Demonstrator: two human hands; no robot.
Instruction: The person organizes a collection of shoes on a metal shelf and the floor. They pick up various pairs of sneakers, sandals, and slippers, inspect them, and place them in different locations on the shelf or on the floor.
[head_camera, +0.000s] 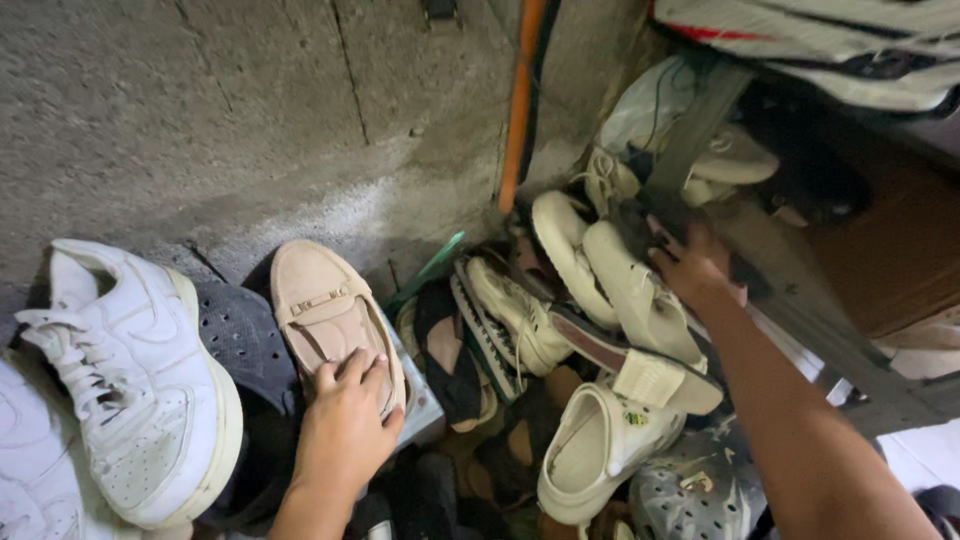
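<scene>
My left hand (345, 425) rests on the heel end of a beige loafer (322, 310) with a metal bar across its top; the fingers curl over the shoe's opening. My right hand (690, 265) reaches far into a heap of shoes and touches a cream shoe (640, 295) lying sole-up beside a second cream shoe (560, 245). Whether the right hand grips anything, I cannot tell.
A white laced sneaker (135, 385) lies at the left on the concrete floor (200, 120). The heap holds a worn white sneaker (510, 315), a white clog (600, 445) and a grey clog (695, 490). An orange pole (520, 100) leans at the back. A dark shelf frame (800, 320) stands right.
</scene>
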